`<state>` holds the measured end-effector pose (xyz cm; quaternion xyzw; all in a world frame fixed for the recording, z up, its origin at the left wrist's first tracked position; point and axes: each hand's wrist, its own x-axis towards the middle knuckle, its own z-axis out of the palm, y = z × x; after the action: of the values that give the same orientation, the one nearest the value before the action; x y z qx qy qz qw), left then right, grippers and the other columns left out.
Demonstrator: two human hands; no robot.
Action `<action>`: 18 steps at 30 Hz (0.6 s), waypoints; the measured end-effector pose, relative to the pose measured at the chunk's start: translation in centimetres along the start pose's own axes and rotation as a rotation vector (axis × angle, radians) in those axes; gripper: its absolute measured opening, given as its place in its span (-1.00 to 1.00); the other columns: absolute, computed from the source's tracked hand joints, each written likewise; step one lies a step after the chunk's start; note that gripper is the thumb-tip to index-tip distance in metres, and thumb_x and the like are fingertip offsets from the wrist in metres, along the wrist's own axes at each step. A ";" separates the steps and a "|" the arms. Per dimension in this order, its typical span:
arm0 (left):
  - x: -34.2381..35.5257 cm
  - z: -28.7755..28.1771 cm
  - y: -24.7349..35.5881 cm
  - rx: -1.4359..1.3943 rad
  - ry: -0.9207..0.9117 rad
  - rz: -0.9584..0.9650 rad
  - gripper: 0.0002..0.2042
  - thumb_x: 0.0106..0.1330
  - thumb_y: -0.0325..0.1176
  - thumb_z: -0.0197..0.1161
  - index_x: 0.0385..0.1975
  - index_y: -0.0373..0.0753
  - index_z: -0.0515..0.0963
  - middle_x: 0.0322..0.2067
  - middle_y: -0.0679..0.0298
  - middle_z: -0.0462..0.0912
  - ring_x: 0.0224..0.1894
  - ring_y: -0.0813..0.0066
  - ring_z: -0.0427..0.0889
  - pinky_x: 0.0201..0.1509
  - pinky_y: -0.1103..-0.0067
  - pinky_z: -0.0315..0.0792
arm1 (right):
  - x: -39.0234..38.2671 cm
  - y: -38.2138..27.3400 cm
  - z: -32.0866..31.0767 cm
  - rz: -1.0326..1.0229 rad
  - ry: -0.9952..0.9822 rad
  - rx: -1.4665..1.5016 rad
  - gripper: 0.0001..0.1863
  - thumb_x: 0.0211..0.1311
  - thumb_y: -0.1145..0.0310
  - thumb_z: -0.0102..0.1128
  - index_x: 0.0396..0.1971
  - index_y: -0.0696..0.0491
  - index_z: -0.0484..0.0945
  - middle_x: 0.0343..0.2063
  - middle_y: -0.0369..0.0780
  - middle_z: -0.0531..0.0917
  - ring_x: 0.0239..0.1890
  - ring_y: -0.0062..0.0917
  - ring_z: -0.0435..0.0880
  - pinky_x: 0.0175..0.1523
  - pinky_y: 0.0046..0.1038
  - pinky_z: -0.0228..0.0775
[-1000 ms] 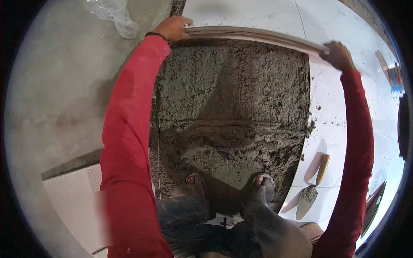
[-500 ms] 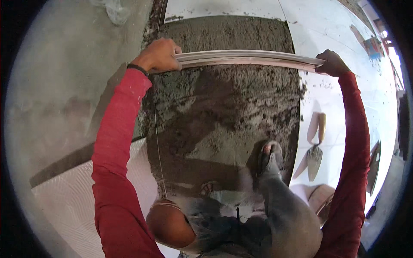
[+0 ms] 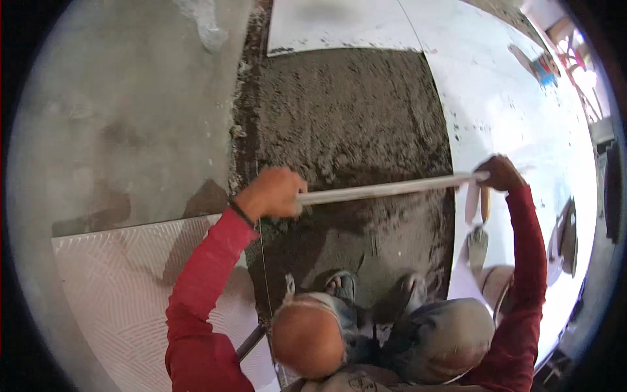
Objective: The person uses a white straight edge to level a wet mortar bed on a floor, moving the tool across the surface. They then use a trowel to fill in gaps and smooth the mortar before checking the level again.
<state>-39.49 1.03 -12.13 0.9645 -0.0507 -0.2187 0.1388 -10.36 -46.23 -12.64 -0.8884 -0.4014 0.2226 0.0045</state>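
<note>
A long, pale straightedge [image 3: 385, 189] spans the strip of wet grey mortar [image 3: 353, 111] from side to side. At its left end my left hand [image 3: 274, 191] is closed round it. My right hand [image 3: 501, 173] grips the other end, over the white tiles at right. The bar looks slightly blurred and tilts a little, its right end farther away; whether it touches the mortar I cannot tell. Close below my right hand lies a trowel [image 3: 478, 244] with a wooden handle. My knees are bent, and both sandalled feet stand on the mortar strip's near part.
White tiles [image 3: 483, 98] border the mortar at right, and another white tile [image 3: 339, 26] at the far end. A tile with a ridged surface [image 3: 124, 281] lies near left. A thin string [image 3: 264, 261] runs along the left edge. Clear plastic [image 3: 208, 26] lies on the concrete floor.
Both hands have drawn the straightedge toward me. The mortar beyond it now looks more even. My left foot and knees have shifted, and the view has moved.
</note>
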 end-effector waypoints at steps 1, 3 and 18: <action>-0.4 -1.1 0.3 -0.005 -0.058 -0.010 -0.63 -0.12 -0.22 0.38 -0.21 -0.05 0.71 -0.47 0.14 0.69 -0.41 0.16 0.69 -0.22 0.30 0.56 | -1.0 -1.0 -0.7 0.021 0.032 -0.018 -0.75 -0.12 0.26 0.49 -0.35 -0.09 0.76 -0.41 -0.19 0.75 -0.34 -0.31 0.73 -0.12 -0.27 0.56; 0.8 -5.3 0.4 0.097 -0.009 -0.049 -0.68 -0.11 -0.28 0.34 -0.27 -0.08 0.71 -0.45 0.12 0.69 -0.39 0.12 0.69 -0.22 0.28 0.57 | -0.7 -1.6 -2.5 0.075 0.095 0.018 -0.74 -0.10 0.24 0.47 -0.33 -0.06 0.76 -0.39 -0.16 0.75 -0.31 -0.27 0.73 -0.10 -0.25 0.55; 19.9 -11.3 -20.5 0.342 0.350 -0.308 -0.59 0.12 -0.48 0.26 0.03 -0.09 0.58 -0.16 0.15 0.68 -0.10 0.13 0.66 0.04 0.22 0.53 | 26.3 0.2 -6.8 0.006 0.359 -0.252 -0.70 0.04 0.15 0.41 -0.24 -0.06 0.70 -0.41 -0.14 0.72 -0.32 -0.23 0.72 -0.14 -0.23 0.55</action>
<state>-15.90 20.29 -16.47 0.9934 0.0849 -0.0557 -0.0539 7.69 -26.35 -16.87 -0.9086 -0.4161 0.0088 -0.0359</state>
